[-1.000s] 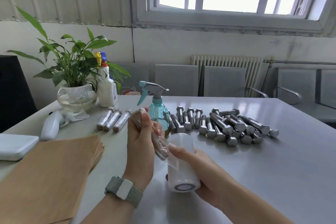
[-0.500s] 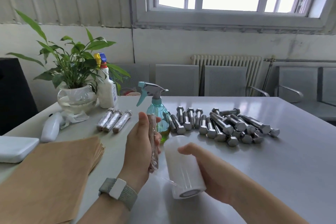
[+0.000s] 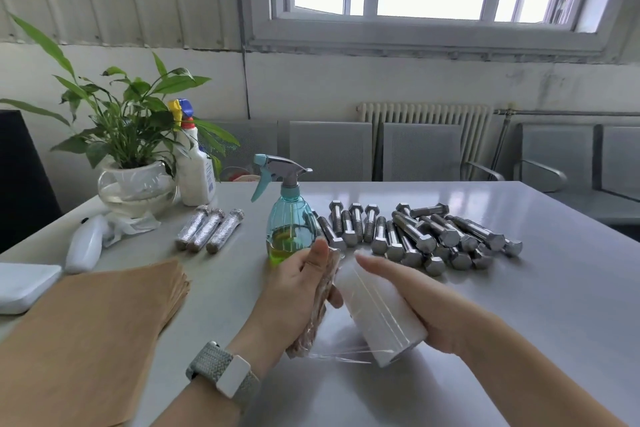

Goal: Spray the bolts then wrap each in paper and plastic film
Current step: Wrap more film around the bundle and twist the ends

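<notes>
While the left hand (image 3: 294, 291) curls round a paper-wrapped bolt (image 3: 320, 305), thumb along its near side and fingertips showing past its far edge, the bolt stands tilted above the table (image 3: 519, 322), its upper end near the thumb tip and its lower end sticking out below the heel of the hand. The grip clamps the middle of the bolt, so both ends are free. The right hand (image 3: 415, 302) is wrapped round a white roll of plastic film (image 3: 377, 312), fingers over the top and palm behind, the roll lying slanted just beside the bolt on its right. A clear sheet of film (image 3: 339, 352) stretches from the lower end of the roll across to the bolt's lower end. A watch (image 3: 227, 373) sits on the left wrist.

Beyond the hands a teal spray bottle (image 3: 289, 218) stands upright on the table. To its right lies a heap of bare bolts (image 3: 415, 236); to its left, three wrapped bolts (image 3: 207, 229) lie side by side. A stack of brown paper (image 3: 86, 322) rests at the near left, well apart from the bare bolts.
</notes>
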